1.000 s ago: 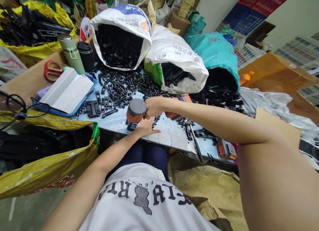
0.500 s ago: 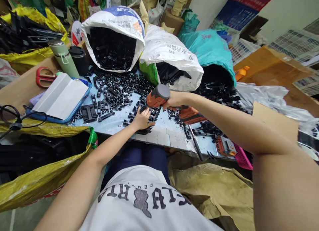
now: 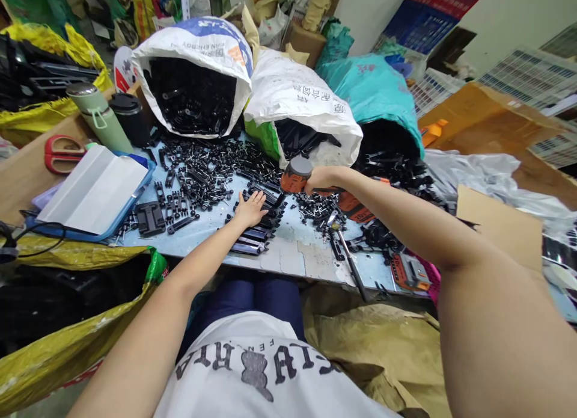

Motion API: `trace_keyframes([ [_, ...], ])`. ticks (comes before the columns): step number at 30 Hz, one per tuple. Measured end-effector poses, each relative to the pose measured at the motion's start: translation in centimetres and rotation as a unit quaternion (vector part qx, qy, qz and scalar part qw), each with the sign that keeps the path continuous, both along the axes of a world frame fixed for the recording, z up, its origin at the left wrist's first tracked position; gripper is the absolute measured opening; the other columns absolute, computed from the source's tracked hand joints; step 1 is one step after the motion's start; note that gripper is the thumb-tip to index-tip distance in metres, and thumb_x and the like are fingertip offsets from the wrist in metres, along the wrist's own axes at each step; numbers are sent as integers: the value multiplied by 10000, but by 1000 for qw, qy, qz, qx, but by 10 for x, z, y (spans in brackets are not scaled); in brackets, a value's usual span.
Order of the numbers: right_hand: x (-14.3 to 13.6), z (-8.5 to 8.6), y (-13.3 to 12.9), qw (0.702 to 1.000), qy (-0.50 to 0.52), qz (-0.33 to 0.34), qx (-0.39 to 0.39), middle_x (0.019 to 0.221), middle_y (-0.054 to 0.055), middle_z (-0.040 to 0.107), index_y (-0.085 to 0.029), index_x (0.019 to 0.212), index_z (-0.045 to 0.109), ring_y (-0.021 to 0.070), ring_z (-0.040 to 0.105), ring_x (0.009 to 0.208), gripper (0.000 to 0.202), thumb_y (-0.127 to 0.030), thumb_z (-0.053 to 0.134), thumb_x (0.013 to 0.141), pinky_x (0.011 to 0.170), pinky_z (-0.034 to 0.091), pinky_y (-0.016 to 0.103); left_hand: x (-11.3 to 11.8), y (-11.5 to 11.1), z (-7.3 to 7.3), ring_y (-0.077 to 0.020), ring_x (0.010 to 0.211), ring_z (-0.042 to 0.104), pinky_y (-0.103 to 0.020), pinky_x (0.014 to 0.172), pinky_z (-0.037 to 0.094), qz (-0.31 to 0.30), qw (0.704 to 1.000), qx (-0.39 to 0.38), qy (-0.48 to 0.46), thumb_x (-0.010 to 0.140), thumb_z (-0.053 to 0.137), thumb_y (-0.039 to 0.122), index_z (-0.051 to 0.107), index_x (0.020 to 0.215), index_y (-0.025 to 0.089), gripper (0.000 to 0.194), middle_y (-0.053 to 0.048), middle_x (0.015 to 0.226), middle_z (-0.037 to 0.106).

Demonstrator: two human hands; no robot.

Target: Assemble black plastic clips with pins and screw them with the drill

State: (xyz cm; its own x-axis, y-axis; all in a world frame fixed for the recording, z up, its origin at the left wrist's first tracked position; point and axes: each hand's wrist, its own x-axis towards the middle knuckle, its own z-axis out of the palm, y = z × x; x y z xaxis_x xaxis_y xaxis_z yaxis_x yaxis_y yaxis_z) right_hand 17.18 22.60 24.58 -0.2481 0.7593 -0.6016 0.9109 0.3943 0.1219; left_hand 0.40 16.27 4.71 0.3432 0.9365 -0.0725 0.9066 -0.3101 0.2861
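Note:
My left hand (image 3: 251,209) lies with its fingers spread on a row of long black parts (image 3: 252,240) near the table's front edge. My right hand (image 3: 319,178) is wrapped round an orange and grey power drill (image 3: 295,175). The drill points left and down, its tip at the right side of the row, close to my left hand. Whether the tip touches a part cannot be made out. Small black pieces and screws (image 3: 202,165) are heaped behind the row.
Open sacks of black parts (image 3: 192,96) stand along the back. A ratchet (image 3: 349,255) and an orange battery (image 3: 409,272) lie front right. At left are scissors (image 3: 63,155), a green flask (image 3: 101,120) and a blue tray (image 3: 106,230).
My left hand has moved off the drill's tip and flattened, fingers spread, on the black parts. The drill has shifted slightly right relative to the row. The camera view has also shifted.

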Motion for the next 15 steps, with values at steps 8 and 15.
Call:
trace_keyframes([
  [8,0,3,-24,998,9,-38,-43,619,42,624,-132,780,676,184,593,566,225,-294,625,632,532,467,275,-1,1,1,-259,1410,83,-661,1061,13,-6,1000,7,2,923,225,413,209,1447,228,557,-49,1530,152],
  [15,-11,3,-38,999,-12,-26,-21,615,54,625,-124,763,675,177,587,565,223,-288,613,625,519,440,257,4,-13,15,-267,1408,95,-633,1071,-29,-21,1000,0,10,919,264,406,275,1427,177,557,-89,1519,185],
])
